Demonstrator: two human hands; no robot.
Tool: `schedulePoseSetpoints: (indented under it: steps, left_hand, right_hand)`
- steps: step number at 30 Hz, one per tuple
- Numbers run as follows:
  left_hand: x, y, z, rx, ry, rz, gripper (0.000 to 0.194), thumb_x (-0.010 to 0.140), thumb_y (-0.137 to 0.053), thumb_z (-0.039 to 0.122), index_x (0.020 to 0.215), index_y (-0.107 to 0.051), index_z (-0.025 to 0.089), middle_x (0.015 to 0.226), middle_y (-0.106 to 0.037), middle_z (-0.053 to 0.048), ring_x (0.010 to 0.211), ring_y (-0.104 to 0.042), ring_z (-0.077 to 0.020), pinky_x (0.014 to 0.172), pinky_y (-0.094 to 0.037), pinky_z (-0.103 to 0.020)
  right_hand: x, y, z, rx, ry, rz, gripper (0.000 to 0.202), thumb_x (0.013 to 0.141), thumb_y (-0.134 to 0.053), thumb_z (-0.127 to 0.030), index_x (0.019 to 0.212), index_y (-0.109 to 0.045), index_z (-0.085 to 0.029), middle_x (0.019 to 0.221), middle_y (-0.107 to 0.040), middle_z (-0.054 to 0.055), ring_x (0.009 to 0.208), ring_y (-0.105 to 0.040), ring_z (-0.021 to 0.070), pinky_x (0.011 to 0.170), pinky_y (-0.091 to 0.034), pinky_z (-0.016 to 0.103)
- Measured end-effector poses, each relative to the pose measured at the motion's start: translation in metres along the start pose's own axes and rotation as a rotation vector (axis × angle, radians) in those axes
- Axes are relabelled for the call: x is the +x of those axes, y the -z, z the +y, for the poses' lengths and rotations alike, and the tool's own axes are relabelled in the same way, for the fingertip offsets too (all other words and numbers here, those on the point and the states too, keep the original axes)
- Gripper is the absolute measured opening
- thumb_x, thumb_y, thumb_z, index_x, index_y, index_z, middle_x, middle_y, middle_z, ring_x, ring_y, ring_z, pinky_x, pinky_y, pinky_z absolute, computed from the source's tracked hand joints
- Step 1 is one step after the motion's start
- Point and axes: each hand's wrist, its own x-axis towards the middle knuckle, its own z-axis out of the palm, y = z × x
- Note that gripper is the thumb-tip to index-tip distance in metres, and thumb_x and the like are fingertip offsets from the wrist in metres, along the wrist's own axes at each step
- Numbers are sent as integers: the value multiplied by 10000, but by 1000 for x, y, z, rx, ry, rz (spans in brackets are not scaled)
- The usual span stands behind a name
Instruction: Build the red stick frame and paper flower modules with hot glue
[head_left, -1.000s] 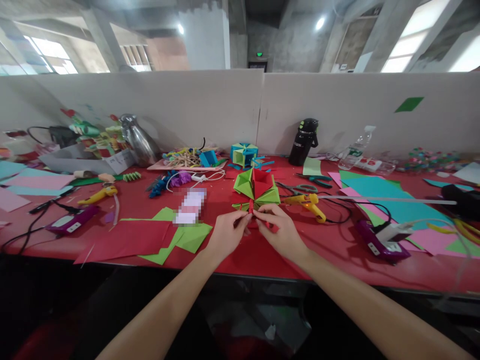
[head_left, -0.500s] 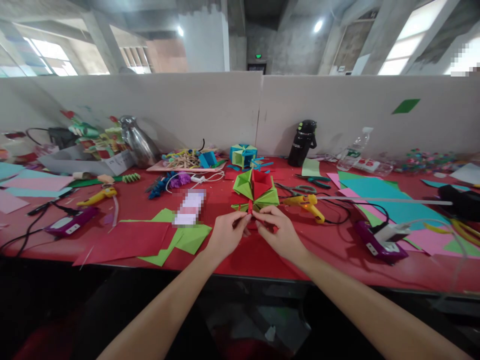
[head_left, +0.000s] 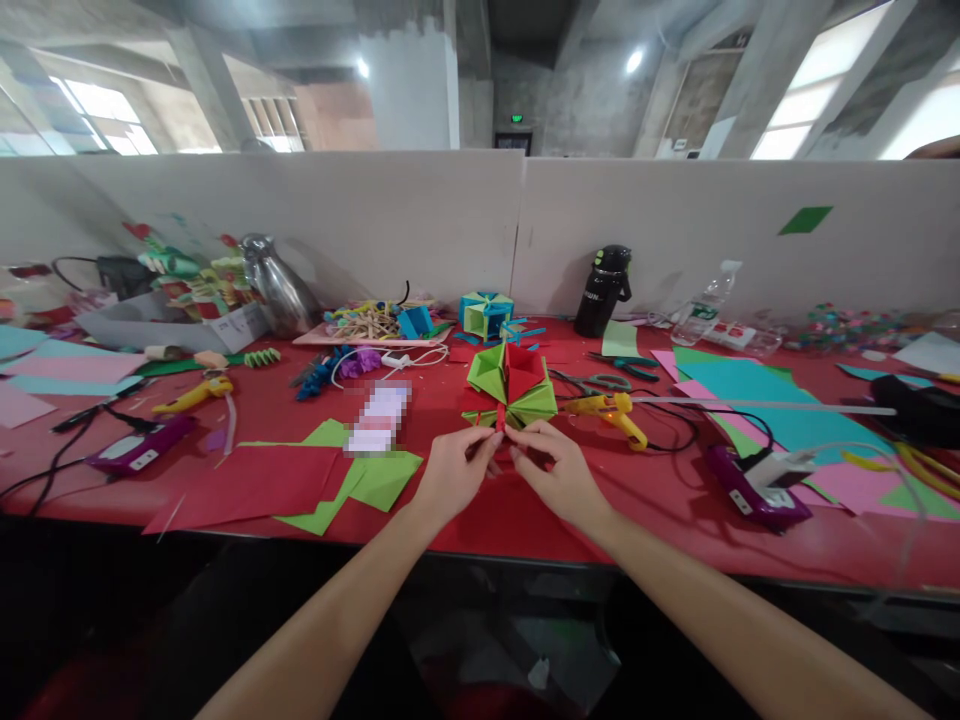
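Left hand and right hand, nearly closed, pinch a narrow red strip (my green-and-red folded-paper piece sits just beyond).

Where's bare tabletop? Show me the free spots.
Bare red tabletop lies between the right hand and right purple socket block, in front of the right glue gun. Another patch lies beyond the large red sheet, right of the left glue gun. Crowded: back left around the steel flask; far right, under coloured sheets.
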Motion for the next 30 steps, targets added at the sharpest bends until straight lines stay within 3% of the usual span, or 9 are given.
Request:
schedulePoseSetpoints:
  steps: [30]
  left_hand:
    - [-3, -2, -2, 14, -20, -5, 290, 957, -519, 387, 926, -716, 176, 666, -698, -6, 578, -676, -145, 595, -526, -221]
  right_hand:
    - [-2, 1, -2, 31, -52, -12, 293, 865, -593, -219, 1106, -759, -226, 822, -588, 18, 696, -524, 124, 603, -420, 246]
